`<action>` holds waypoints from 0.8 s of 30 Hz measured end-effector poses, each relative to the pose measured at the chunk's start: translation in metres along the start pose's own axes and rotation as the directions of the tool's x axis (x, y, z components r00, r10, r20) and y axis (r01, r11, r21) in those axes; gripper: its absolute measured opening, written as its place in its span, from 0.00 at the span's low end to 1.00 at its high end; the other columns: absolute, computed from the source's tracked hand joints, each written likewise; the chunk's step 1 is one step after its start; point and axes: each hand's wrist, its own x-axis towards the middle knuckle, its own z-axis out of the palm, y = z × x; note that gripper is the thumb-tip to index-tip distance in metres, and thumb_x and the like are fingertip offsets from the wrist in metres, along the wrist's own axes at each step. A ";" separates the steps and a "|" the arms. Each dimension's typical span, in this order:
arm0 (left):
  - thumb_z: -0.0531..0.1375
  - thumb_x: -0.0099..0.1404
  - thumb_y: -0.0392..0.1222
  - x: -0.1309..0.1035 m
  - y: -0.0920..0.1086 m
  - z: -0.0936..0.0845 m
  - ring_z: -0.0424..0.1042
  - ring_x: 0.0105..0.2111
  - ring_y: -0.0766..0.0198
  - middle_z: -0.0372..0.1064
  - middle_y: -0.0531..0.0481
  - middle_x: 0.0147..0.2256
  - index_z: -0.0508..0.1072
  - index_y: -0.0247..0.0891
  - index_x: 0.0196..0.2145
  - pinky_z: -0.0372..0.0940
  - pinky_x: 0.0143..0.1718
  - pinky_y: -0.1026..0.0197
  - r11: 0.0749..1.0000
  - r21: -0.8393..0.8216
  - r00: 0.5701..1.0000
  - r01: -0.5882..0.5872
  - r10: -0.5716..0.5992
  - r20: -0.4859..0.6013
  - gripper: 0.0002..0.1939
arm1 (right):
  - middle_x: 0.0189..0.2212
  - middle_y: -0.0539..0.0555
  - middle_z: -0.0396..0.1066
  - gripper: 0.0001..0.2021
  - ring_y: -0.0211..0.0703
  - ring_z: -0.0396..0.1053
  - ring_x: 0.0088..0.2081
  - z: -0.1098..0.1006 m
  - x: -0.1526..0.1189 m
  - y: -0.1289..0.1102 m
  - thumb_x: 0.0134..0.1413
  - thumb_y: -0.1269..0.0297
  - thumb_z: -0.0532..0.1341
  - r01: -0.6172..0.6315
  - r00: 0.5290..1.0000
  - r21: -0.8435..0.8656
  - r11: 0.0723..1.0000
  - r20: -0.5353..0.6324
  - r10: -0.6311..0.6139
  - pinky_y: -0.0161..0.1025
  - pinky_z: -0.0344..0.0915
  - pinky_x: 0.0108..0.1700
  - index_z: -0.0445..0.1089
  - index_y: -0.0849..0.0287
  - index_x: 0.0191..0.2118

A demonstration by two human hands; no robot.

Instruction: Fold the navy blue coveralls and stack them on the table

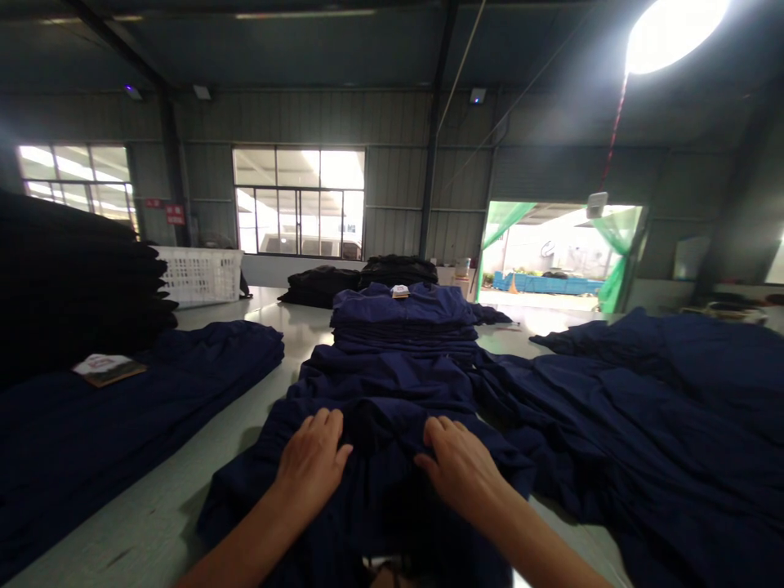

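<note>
Navy garment [385, 490]: bottom centre of frame, rumpled, dark folds between the two hands. Left hand [312, 453] on its left part, right hand [459, 461] on its right part; both palms down, fingers curled onto the cloth, thumbs turned inward. Cannot tell whether either hand grips cloth or only presses on it.

Above the hands, navy cloth continues to a folded stack [401, 309] at frame centre, white-and-brown tag [399, 291] on top. Cannot tell if that cloth is all one piece.

Right side: loose navy cloth [649, 408], spread and creased. Left side: navy pile [208, 367] bearing a second tag [110, 369]; tall black pile [79, 278] beside it at the left edge. White basket [205, 276] left of centre, farther back. Pale table [153, 506] under all. Lit lamp [674, 37], upper right.
</note>
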 end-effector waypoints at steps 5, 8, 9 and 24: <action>0.57 0.58 0.46 0.006 -0.012 0.022 0.70 0.43 0.49 0.69 0.38 0.43 0.60 0.35 0.44 0.60 0.40 0.54 0.978 -0.021 0.964 0.207 -0.200 0.176 0.19 | 0.41 0.64 0.71 0.19 0.57 0.69 0.43 0.027 0.012 0.006 0.48 0.58 0.59 -0.140 0.988 -0.076 0.987 0.061 0.145 0.45 0.62 0.40 0.66 0.65 0.44; 0.55 0.56 0.36 0.008 -0.017 0.023 0.69 0.44 0.52 0.70 0.40 0.42 0.61 0.37 0.43 0.60 0.41 0.56 0.984 -0.002 0.970 0.177 -0.174 0.172 0.15 | 0.38 0.64 0.73 0.13 0.58 0.70 0.41 0.033 0.014 0.016 0.48 0.65 0.57 -0.112 0.983 -0.099 0.989 0.131 0.125 0.44 0.63 0.38 0.69 0.64 0.40; 0.53 0.56 0.32 0.009 -0.018 0.019 0.69 0.44 0.55 0.69 0.42 0.41 0.62 0.37 0.41 0.60 0.41 0.57 0.989 0.016 0.982 0.150 -0.151 0.117 0.13 | 0.38 0.64 0.73 0.11 0.57 0.71 0.41 0.030 0.015 0.019 0.48 0.69 0.55 -0.115 0.980 -0.110 0.987 0.148 0.131 0.44 0.63 0.37 0.70 0.63 0.38; 0.49 0.55 0.28 0.008 -0.013 0.027 0.67 0.41 0.56 0.67 0.46 0.38 0.66 0.38 0.36 0.60 0.42 0.56 0.991 0.126 0.999 0.034 -0.032 -0.017 0.12 | 0.35 0.58 0.73 0.11 0.52 0.70 0.38 0.005 0.017 0.033 0.49 0.64 0.54 -0.183 0.983 -0.084 0.980 0.018 0.185 0.40 0.58 0.34 0.64 0.59 0.41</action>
